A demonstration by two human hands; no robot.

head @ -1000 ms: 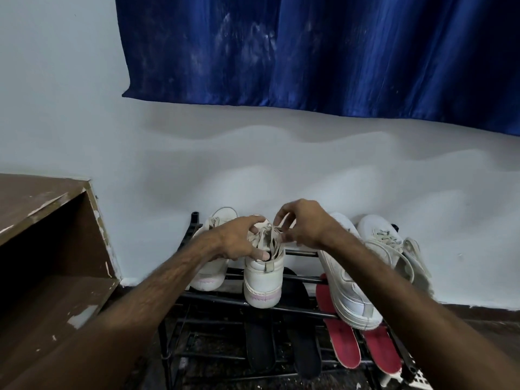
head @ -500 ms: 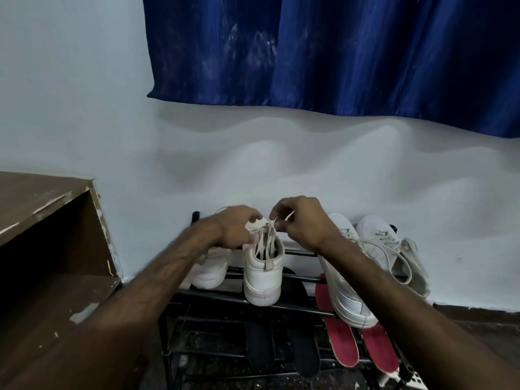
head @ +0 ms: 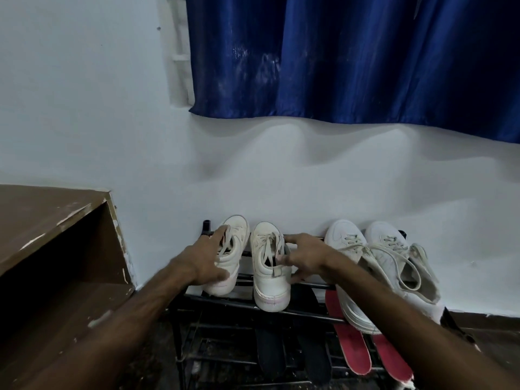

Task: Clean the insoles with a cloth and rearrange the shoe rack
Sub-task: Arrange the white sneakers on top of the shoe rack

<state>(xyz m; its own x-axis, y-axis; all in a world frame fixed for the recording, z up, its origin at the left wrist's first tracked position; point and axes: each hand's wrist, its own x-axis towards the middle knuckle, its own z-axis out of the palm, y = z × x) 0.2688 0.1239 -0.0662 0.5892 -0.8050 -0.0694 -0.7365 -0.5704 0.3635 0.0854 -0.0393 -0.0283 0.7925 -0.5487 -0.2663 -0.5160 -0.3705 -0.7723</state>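
Two pairs of white sneakers stand on the top tier of the black shoe rack [head: 242, 304]. My left hand [head: 206, 261] rests with spread fingers on the heel and collar of the leftmost sneaker [head: 237, 229]. My right hand [head: 305, 258] touches the right side of the second sneaker [head: 268, 280], with its index finger stretched out along the collar. That sneaker stands upright with its laces loose. Farther right are the third sneaker [head: 339, 235] and the fourth sneaker [head: 389, 240], whose long laces are slack. Two red insoles [head: 356, 351] and two black insoles [head: 270, 350] lie on the tier below.
A worn brown wooden cabinet [head: 56, 235] stands close on the left of the rack. The white wall [head: 281, 170] is right behind the shoes, with a blue curtain [head: 351, 57] hanging above. Dark floor shows beneath the rack.
Both hands have let go of the second sneaker's laces. My left hand moved left onto the leftmost sneaker, and my right hand dropped to the second sneaker's side. The camera view shifted.
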